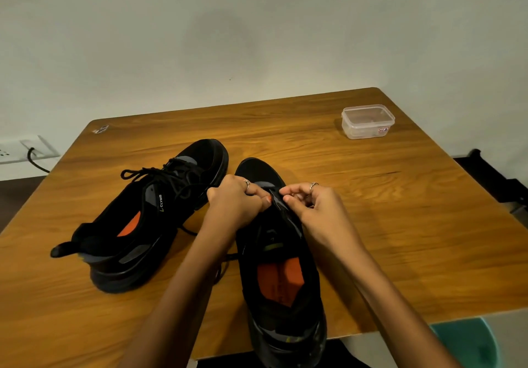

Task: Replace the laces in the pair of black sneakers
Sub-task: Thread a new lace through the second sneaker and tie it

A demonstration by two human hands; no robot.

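Surface (pixel 371 210) carries both sneakers. Near sneaker (pixel 281 282) lies under both hands; laced sneaker (pixel 148 213) sits left of them. Left hand (pixel 235 203) and right hand (pixel 317 210) pinch its upper eyelet area; lace hidden. Risk judged: dark lace misses eyelet, or heel overhanging edge slips.

"CLYMB" reads on the left sneaker's tongue (pixel 155 200).
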